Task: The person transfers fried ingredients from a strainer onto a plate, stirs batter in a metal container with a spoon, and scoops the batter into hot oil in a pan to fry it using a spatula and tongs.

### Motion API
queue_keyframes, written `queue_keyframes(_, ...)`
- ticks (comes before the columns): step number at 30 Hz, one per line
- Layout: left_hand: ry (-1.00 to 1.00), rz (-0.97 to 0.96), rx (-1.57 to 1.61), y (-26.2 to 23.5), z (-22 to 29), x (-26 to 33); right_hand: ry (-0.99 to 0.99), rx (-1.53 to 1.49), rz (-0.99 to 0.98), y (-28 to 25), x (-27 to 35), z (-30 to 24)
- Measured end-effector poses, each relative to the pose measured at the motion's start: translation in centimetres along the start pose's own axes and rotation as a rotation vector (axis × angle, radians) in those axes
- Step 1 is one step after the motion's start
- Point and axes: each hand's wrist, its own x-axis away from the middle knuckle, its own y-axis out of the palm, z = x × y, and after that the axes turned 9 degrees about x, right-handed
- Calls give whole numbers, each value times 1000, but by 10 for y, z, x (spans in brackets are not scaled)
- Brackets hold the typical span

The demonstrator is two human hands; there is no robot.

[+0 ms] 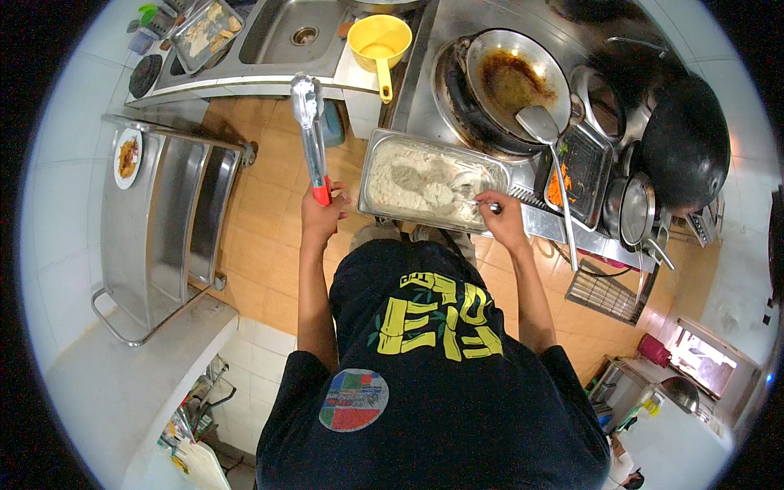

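My left hand point(321, 220) is closed round the red-handled end of a pair of metal tongs point(309, 122), which points away from me with whitish smears at its tips. My right hand point(505, 220) grips the handle of a metal spoon point(469, 184). Its bowl rests in a thick, pale batter-like mix point(394, 198) with small orange flecks. The mix lies in a rectangular steel pan point(365, 175) in front of me, at the stove's near edge. A rounded lump of it sits beside the spoon.
A wok point(523, 61) with brown oil and a spatula point(541, 124) stands on the stove. Right of it is a dark tray point(596, 155) with orange shreds. A yellow dipper point(380, 39) stands near the sink point(269, 37). A steel cart point(135, 245) carries a plate of food point(128, 159).
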Motion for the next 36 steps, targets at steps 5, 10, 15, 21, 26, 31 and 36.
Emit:
queue_keyframes(5,10,-9,-19,3,-5,4,23,111,-2,20,21,8)
queue_keyframes(10,60,-25,15,12,-11,4,69,89,-106,20,13,23)
queue_keyframes(15,15,-71,-58,18,-3,3,117,-243,-225,-7,6,11)
queue_keyframes(21,76,-52,-7,18,-7,2,148,-241,-117,-74,9,-66)
queue_keyframes(26,32,-69,-41,11,-15,-3,86,-222,-38,-78,10,-66)
queue_keyframes(31,79,24,-137,15,-5,-4,216,-195,-137,-20,11,-10)
queue_keyframes(36,239,139,-310,12,18,8,130,-162,-18,-27,14,-16)
